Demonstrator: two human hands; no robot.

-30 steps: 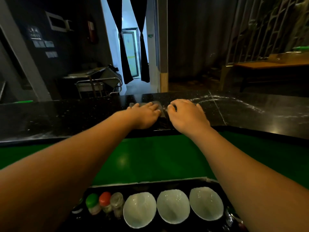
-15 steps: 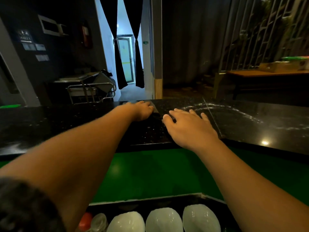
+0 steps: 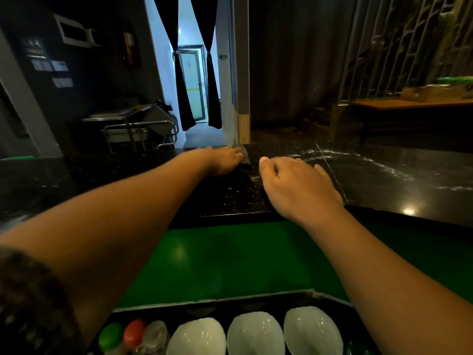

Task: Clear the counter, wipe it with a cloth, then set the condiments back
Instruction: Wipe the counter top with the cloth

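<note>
Dim black counter [image 3: 384, 180]: the left hand [image 3: 222, 161] presses flat fingers on what seems a dark cloth [image 3: 244, 156] at the far edge. The right hand [image 3: 299, 188] is beside it, fingers loosely spread. Overreaching could push the cloth off.

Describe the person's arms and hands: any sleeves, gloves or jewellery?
No gloves, rings or watch show on the left hand or right hand. The left forearm and right forearm are uncovered. A dark blurred patch at the lower left edge may be a sleeve or hair; I cannot tell.
</note>
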